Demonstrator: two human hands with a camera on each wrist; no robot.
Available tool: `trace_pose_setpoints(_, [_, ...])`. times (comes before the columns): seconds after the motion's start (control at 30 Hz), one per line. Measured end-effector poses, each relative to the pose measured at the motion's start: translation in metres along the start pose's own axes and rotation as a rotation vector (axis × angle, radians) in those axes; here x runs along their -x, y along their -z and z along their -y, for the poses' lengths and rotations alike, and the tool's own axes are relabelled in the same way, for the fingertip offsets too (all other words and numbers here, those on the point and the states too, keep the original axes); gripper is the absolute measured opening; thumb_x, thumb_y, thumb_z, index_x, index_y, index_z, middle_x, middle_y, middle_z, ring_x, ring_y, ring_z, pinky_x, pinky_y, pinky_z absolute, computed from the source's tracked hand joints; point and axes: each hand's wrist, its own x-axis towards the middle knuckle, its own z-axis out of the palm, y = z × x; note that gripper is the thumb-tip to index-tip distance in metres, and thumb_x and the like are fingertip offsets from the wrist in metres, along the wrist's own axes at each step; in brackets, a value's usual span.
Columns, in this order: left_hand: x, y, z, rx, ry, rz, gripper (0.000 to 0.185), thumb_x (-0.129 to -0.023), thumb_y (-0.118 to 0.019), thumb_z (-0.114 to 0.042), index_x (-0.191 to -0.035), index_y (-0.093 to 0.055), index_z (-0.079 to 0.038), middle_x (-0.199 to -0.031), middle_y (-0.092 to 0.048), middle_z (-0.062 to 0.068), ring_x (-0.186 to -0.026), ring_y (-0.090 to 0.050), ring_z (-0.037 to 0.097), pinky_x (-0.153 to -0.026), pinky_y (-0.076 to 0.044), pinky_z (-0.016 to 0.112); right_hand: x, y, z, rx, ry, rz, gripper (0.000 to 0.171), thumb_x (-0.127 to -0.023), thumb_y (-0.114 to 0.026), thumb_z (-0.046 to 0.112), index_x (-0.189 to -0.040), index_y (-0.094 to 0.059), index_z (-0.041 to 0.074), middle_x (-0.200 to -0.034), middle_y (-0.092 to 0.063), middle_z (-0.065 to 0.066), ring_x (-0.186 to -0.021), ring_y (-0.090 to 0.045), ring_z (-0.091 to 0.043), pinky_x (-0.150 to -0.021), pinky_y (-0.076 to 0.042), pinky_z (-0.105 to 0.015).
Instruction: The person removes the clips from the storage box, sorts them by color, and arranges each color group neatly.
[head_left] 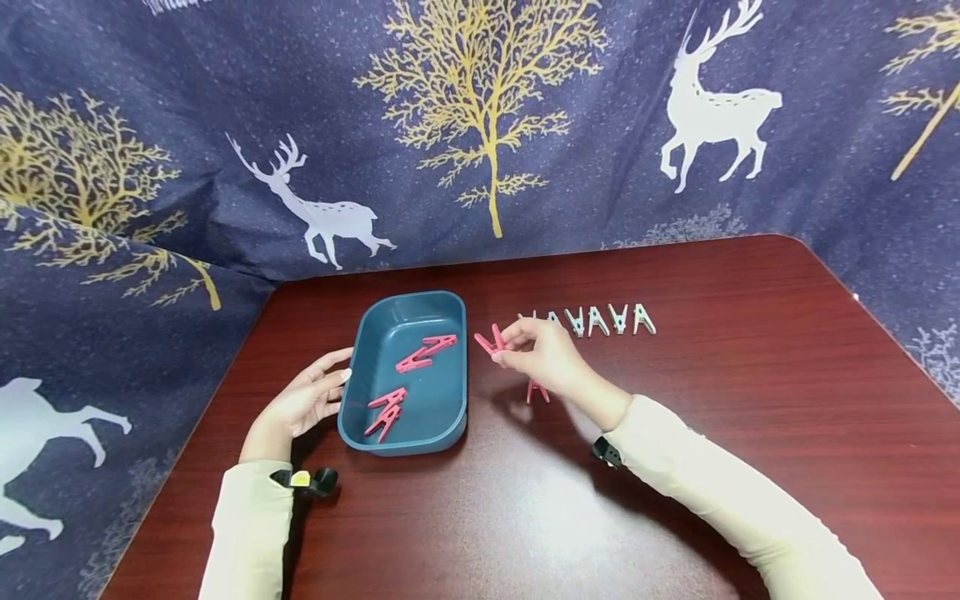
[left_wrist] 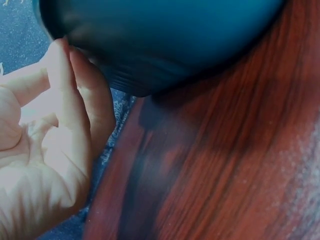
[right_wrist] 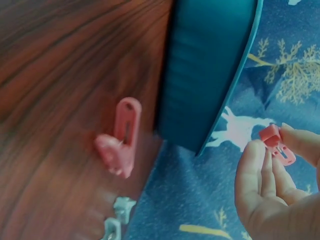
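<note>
A teal tray (head_left: 360, 421) sits on the dark red table and holds two pink clothespins (head_left: 424, 352) (head_left: 385, 412). My left hand (head_left: 315, 395) rests with straight fingers against the tray's left wall (left_wrist: 150, 55), holding nothing. My right hand (head_left: 542, 354) pinches a pink clothespin (head_left: 491, 341) just right of the tray, above the table; the right wrist view shows the pinched pin (right_wrist: 276, 143) between the fingertips. Another pink clothespin (head_left: 537, 391) lies on the table under that hand, also seen as the loose pin (right_wrist: 121, 136) beside the tray's outer wall (right_wrist: 205, 75).
A row of several white clothespins (head_left: 607, 320) lies on the table behind my right hand. A blue cloth with deer and gold trees (head_left: 480, 125) hangs around the table's back and left sides. The table's rounded corner (head_left: 795, 250) is at the back right.
</note>
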Motion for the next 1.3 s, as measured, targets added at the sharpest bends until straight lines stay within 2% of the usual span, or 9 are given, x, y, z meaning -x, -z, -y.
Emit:
trace_pose_setpoints(0.13, [0.0, 0.0, 0.0, 0.011, -0.013, 0.014, 0.036, -0.102, -0.04, -0.01, -0.137, -0.037, -0.021, -0.11, -0.066, -0.006, -0.095, -0.067, 0.011, -0.079, -0.055, 0.027, 0.002, 0.007, -0.006, -0.045, -0.093, 0.016, 0.017, -0.078, -0.073, 0.005, -0.091, -0.066, -0.003, -0.08, -0.069, -0.013, -0.065, -0.064, -0.014, -0.06, -0.054, -0.026])
trace_pose_setpoints(0.33, [0.0, 0.001, 0.002, 0.013, -0.01, 0.013, 0.037, -0.102, -0.041, -0.01, -0.137, -0.037, -0.021, -0.111, -0.065, -0.006, -0.095, -0.066, 0.011, -0.079, -0.055, 0.027, 0.004, 0.016, -0.018, -0.126, -0.148, 0.025, 0.018, -0.08, -0.071, 0.001, -0.092, -0.063, -0.009, -0.078, -0.069, -0.016, -0.065, -0.067, -0.016, -0.066, -0.058, -0.036])
trace_pose_setpoints(0.5, [-0.002, 0.001, 0.003, 0.01, -0.001, 0.01, 0.037, -0.102, -0.041, -0.01, -0.137, -0.037, -0.022, -0.111, -0.065, -0.006, -0.096, -0.066, 0.011, -0.08, -0.055, 0.028, 0.007, 0.024, -0.031, -0.153, -0.187, 0.043, 0.02, -0.082, -0.069, 0.001, -0.094, -0.061, -0.012, -0.083, -0.07, -0.021, -0.067, -0.069, -0.016, -0.064, -0.058, -0.033])
trace_pose_setpoints(0.77, [0.0, 0.002, 0.002, 0.018, -0.005, 0.019, 0.035, -0.102, -0.039, -0.01, -0.134, -0.039, -0.024, -0.111, -0.065, -0.007, -0.096, -0.066, 0.01, -0.08, -0.055, 0.028, 0.012, 0.031, -0.048, -0.131, -0.256, 0.051, 0.02, -0.082, -0.064, -0.002, -0.098, -0.058, -0.014, -0.088, -0.07, -0.023, -0.064, -0.065, -0.01, -0.062, -0.057, -0.028])
trace_pose_setpoints(1.0, [-0.001, 0.003, 0.002, 0.025, -0.023, 0.049, 0.035, -0.103, -0.037, -0.009, -0.135, -0.037, -0.023, -0.112, -0.065, -0.006, -0.096, -0.066, 0.01, -0.079, -0.055, 0.027, 0.015, 0.035, -0.054, -0.145, -0.301, 0.066, 0.022, -0.082, -0.064, -0.001, -0.098, -0.057, -0.014, -0.082, -0.07, -0.018, -0.062, -0.064, -0.011, -0.065, -0.058, -0.033])
trace_pose_setpoints(1.3, [-0.002, 0.003, 0.002, 0.007, -0.015, 0.042, 0.038, -0.103, -0.038, -0.01, -0.139, -0.035, -0.02, -0.113, -0.064, -0.006, -0.096, -0.066, 0.011, -0.079, -0.055, 0.028, 0.016, 0.04, -0.063, -0.174, -0.393, 0.108, 0.02, -0.083, -0.062, -0.001, -0.096, -0.054, -0.014, -0.07, -0.068, -0.009, -0.059, -0.065, -0.012, -0.062, -0.057, -0.029])
